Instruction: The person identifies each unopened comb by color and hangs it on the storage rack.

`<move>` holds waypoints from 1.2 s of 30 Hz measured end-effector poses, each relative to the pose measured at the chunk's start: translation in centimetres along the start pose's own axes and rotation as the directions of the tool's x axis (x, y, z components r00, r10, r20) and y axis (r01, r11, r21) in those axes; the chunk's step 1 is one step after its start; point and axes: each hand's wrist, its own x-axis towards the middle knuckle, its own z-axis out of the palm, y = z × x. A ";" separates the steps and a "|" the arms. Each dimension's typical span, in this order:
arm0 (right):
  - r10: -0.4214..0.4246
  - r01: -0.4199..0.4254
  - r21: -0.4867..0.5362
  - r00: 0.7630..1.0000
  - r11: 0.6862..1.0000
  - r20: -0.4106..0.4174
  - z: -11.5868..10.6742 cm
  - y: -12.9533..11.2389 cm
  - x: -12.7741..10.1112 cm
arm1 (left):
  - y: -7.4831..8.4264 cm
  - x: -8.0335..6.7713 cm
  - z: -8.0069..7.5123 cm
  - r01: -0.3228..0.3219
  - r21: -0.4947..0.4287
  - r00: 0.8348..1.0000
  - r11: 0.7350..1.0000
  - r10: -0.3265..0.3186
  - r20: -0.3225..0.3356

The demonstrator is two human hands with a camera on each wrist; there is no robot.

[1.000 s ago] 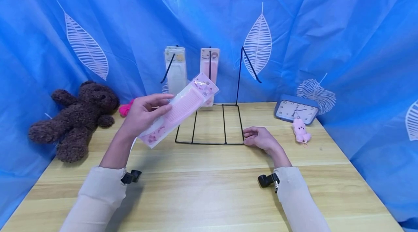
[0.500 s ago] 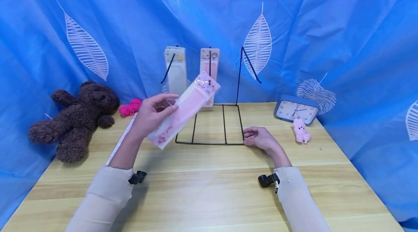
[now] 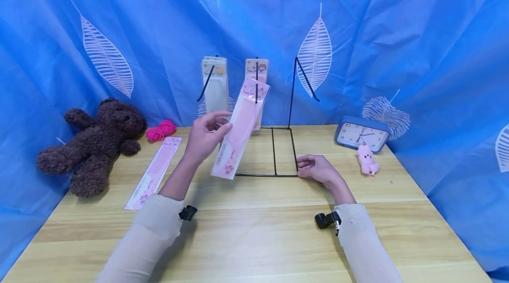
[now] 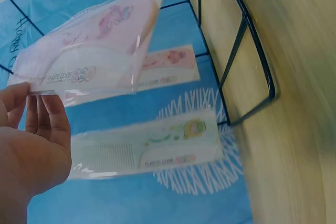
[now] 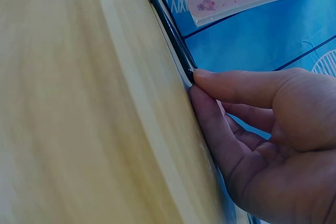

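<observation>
Tilting steeply with its printed header uppermost, the packaged pink comb [image 3: 240,129] is held in the air in front of the black wire rack [image 3: 274,150], its top edge reaching the middle hook where another pink comb pack [image 3: 256,70] hangs. The left hand [image 3: 207,135] pinches it about midway along its left edge: the thumb lies across the front of the clear sleeve and the fingers [image 4: 50,121] sit behind it, so most of the pack stands out above and below the grip. In the left wrist view the pack [image 4: 89,61] lies just above the fingertips, with a white comb pack [image 4: 147,148] hanging behind on the rack's left hook. The right hand [image 3: 316,169] rests on the tabletop [image 3: 258,230] at the rack's front right corner, fingers [image 5: 231,85] curled, thumb and forefinger closed on the base wire [image 5: 168,30] and pressing it down against the wood. Further left, a second pink comb pack [image 3: 154,172] lies flat on the tabletop, well apart from both hands. Beyond it sit a brown teddy bear [image 3: 93,143] and a bright pink bundle of yarn [image 3: 161,130]. To the right stand a blue clock [image 3: 361,133] and a small pink plush toy [image 3: 366,159] just in front of it, all against a blue leaf-print curtain [image 3: 417,53].
</observation>
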 end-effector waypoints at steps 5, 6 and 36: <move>0.007 -0.007 0.005 1.000 1.000 -0.001 0.0 -0.1 0.0 | -0.2 0.8 1.2 0.040 -0.031 0.999 0.999 -0.041 -0.025; 0.008 -0.008 0.006 1.000 1.000 -0.001 0.0 0.0 0.0 | -0.2 1.0 1.4 0.047 -0.039 0.998 0.998 -0.048 -0.027; 0.006 -0.006 0.020 1.000 1.000 0.009 -0.1 0.0 -0.1 | -1.4 6.1 5.4 0.209 -0.058 0.970 0.976 -0.214 -0.112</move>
